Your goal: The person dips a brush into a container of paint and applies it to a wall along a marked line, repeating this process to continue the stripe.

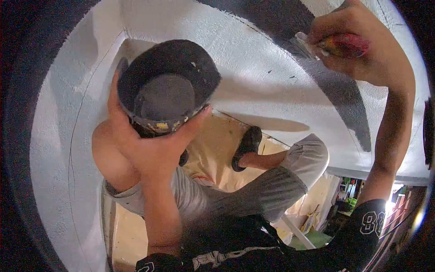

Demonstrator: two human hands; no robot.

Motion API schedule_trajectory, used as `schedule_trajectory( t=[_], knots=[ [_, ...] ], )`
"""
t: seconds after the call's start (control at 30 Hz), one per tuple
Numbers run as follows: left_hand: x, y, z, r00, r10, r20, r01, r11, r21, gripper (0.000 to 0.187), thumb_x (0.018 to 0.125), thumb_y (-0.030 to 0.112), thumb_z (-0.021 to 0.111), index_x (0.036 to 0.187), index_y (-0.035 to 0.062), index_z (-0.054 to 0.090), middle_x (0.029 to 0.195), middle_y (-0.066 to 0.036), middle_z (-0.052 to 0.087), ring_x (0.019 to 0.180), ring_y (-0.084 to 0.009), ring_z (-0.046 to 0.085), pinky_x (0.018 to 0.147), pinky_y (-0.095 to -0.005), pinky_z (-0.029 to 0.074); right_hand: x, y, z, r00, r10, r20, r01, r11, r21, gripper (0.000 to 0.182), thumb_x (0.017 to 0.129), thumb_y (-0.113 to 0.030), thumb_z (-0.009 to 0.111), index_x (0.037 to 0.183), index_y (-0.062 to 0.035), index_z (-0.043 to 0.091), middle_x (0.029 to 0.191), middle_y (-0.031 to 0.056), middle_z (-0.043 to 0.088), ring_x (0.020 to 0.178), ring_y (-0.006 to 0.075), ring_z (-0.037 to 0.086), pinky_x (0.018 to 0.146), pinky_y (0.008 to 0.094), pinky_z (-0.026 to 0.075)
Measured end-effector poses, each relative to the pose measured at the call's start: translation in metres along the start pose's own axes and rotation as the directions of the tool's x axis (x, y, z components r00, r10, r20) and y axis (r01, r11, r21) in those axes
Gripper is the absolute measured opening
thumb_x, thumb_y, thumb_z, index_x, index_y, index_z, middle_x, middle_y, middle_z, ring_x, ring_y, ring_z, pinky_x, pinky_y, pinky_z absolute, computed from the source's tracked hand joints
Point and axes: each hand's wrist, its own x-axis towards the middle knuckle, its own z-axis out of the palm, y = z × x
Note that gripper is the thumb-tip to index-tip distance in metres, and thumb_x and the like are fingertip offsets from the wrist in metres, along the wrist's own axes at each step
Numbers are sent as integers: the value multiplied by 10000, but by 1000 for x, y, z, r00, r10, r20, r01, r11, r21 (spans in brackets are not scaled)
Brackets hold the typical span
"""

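Several yellow flecks (161, 125) mark the black cup (166, 88).

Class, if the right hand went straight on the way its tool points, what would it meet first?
Probably the dark painted band on the wall, with the tool leading; any gap is unclear from this single view.

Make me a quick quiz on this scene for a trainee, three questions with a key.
1. Which hand holds the dark container?
2. True or false: the dark container is free of yellow marks.
3. The handle of the gripped tool is: A) blue and white; B) red and yellow; C) all green.

Key:
1. The left hand.
2. False; yellow marks show near its rim.
3. B; the right hand grips it.
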Motion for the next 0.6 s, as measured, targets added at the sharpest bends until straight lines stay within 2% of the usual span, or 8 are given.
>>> schedule_trajectory(
  t=[0.13, 0.2, 0.27, 0.33, 0.47, 0.53, 0.57, 0.6],
  knots=[
    [0, -5, -1, 996, 85, -7, -85, 993, 84, 1049, 468, 169, 916, 1332, -37, 358, 1208, -179, 525, 1092, -287, 550, 957, -379, 439, 16, -13, -5, 997, -27, -66, 20, 995, -97, 150, 726, -163, 660, 663, -47, 589, 540, 37, 571, 440, 162, 555, 424, 283, 406],
    [1, -7, 2, 992, 104, -74, -113, 985, -127, 976, 457, 144, 918, 1296, -10, 444, 1213, -152, 556, 1095, -273, 555, 966, -373, 435, 25, -12, -13, 998, -46, -32, 44, 998, -53, 148, 718, -158, 666, 661, -48, 587, 536, 37, 566, 439, 161, 551, 424, 279, 406],
    [3, -8, 1, 993, 93, -68, -100, 990, -101, 986, 455, 148, 918, 1302, -8, 438, 1215, -154, 555, 1102, -274, 551, 965, -375, 438, 31, -14, -15, 998, -65, 1, 65, 998, -4, 146, 711, -153, 672, 658, -49, 584, 532, 37, 560, 437, 160, 548, 425, 274, 405],
    [3, -9, 0, 995, 81, -53, -85, 993, -78, 995, 454, 152, 917, 1308, -7, 432, 1217, -155, 554, 1109, -274, 548, 964, -376, 440, 31, -20, -13, 975, -94, -202, 83, 995, -62, 148, 691, -147, 684, 655, -50, 577, 529, 35, 553, 438, 159, 544, 432, 276, 413],
    [3, -7, 1, 998, 43, -44, -47, 993, -106, 995, 456, 145, 916, 1311, -7, 431, 1216, -155, 553, 1110, -272, 548, 967, -378, 441, 37, -18, -19, 981, -92, -169, 67, 987, -149, 151, 688, -154, 688, 664, -51, 581, 546, 39, 571, 454, 160, 559, 446, 284, 430],
    [3, -6, 2, 999, 26, -35, -31, 991, -133, 998, 456, 144, 915, 1314, -8, 428, 1219, -155, 550, 1110, -270, 548, 968, -377, 442, 40, -20, -21, 943, -163, -289, 130, 983, -133, 150, 679, -162, 691, 691, -48, 595, 560, 46, 585, 461, 173, 566, 460, 295, 446],
    [3, -6, 1, 999, 41, -34, -45, 993, -112, 999, 458, 142, 915, 1315, -8, 426, 1228, -156, 544, 1115, -269, 544, 972, -377, 439, 41, -18, -18, 943, -161, -292, 127, 983, -132, 150, 679, -162, 691, 691, -48, 595, 560, 46, 585, 461, 173, 566, 460, 295, 446],
    [3, -6, 1, 998, 56, -32, -59, 994, -91, 999, 460, 140, 915, 1317, -9, 424, 1237, -158, 537, 1120, -269, 540, 976, -377, 437, 43, -13, -13, 892, -241, -381, 210, 970, -122, 147, 679, -160, 691, 705, -46, 602, 568, 50, 591, 464, 179, 567, 465, 298, 449]
  ],
)
